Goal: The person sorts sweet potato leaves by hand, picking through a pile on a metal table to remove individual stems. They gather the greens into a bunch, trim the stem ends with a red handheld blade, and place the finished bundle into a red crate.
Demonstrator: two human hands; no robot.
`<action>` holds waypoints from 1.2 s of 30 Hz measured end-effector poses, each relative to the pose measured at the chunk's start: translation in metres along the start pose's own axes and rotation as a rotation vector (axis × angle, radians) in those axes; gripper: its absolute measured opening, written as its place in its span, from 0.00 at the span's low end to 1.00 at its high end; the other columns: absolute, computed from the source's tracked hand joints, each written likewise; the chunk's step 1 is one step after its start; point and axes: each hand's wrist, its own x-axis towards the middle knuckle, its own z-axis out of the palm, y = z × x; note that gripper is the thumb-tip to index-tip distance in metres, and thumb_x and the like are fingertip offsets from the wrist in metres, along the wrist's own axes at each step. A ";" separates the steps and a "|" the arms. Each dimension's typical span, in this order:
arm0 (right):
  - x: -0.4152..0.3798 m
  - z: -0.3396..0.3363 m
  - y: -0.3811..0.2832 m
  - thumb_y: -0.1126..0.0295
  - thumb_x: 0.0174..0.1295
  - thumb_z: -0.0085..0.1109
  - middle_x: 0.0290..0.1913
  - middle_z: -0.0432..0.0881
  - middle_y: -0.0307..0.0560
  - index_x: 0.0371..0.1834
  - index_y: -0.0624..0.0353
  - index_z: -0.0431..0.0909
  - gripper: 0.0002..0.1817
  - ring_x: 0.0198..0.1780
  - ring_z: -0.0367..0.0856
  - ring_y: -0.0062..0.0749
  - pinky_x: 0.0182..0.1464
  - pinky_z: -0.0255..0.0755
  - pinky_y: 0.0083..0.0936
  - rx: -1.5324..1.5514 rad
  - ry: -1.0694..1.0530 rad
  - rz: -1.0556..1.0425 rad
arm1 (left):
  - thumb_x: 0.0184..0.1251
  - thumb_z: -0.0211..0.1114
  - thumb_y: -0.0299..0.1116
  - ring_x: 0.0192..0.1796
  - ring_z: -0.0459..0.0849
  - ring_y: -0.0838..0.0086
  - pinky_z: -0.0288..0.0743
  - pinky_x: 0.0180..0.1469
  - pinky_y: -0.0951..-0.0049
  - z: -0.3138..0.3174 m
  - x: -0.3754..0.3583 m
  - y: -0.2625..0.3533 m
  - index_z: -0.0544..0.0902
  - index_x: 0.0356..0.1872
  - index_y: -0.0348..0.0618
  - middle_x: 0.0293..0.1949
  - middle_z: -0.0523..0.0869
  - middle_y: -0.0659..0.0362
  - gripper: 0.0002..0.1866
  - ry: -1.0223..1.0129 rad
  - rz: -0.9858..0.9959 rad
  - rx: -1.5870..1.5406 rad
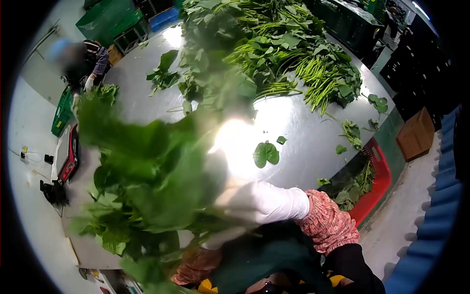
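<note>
A big bunch of leafy greens [147, 181], blurred by motion, fills the left and centre of the head view. My right hand [245, 198], in a white glove, is at the stem end of the bunch; its fingers are smeared and partly hidden. Lower down, my left hand [215, 239], also gloved, reaches under the leaves, and its fingers cannot be seen. Beyond the bunch, a large pile of greens [274, 44] with bright stems lies on the metal table [303, 142]. A loose leaf [266, 154] rests on the table near my right hand.
A co-worker [93, 61] stands at the far left beside more greens. A red scale [70, 156] is at the left edge. At the right are a red crate [379, 181] holding leaves and a cardboard box [416, 134]. Dark green crates [342, 27] stand behind.
</note>
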 end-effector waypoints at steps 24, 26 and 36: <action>-0.068 -0.152 0.115 0.68 0.59 0.66 0.41 0.84 0.51 0.48 0.53 0.78 0.14 0.35 0.86 0.47 0.36 0.79 0.36 -0.970 0.392 0.593 | 0.63 0.58 0.24 0.26 0.68 0.71 0.64 0.37 0.67 -0.064 0.040 -0.011 0.73 0.37 0.39 0.24 0.70 0.61 0.04 0.311 0.207 -0.855; -0.092 -0.152 0.082 0.71 0.59 0.68 0.40 0.85 0.53 0.51 0.57 0.77 0.17 0.37 0.86 0.47 0.37 0.78 0.34 -0.947 0.537 0.601 | 0.63 0.57 0.23 0.26 0.68 0.72 0.64 0.37 0.67 -0.058 0.042 -0.008 0.73 0.36 0.39 0.24 0.69 0.62 0.03 0.288 0.201 -0.854; -0.173 -0.084 0.045 0.72 0.61 0.61 0.41 0.83 0.51 0.60 0.59 0.75 0.23 0.40 0.83 0.47 0.42 0.77 0.37 -1.158 0.150 0.891 | 0.60 0.58 0.22 0.26 0.70 0.71 0.66 0.36 0.68 -0.014 0.021 0.009 0.76 0.36 0.38 0.23 0.71 0.61 0.04 0.201 0.096 -0.769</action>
